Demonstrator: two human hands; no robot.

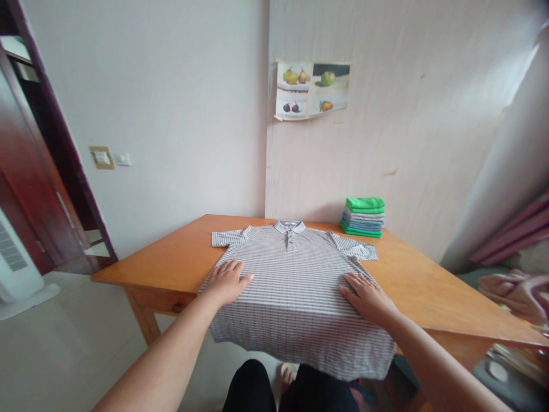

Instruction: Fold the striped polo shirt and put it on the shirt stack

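Note:
A grey striped polo shirt (291, 280) lies spread out on the wooden table, its collar toward the wall and both short sleeves out to the sides. Its lower part hangs over the table's front edge above my knees. My left hand (228, 281) rests flat on the shirt's left side, fingers stretched out. On the right side of the shirt, my right hand (368, 294) lies palm down with its fingers extended. Neither hand grips the cloth.
A stack of folded clothes (363, 217), green, grey and blue, stands at the table's back right. The wooden table (167, 252) meets the wall, where fruit pictures (313, 91) hang. Crumpled fabric (514, 292) lies beyond the right edge. A white appliance (19, 257) stands left.

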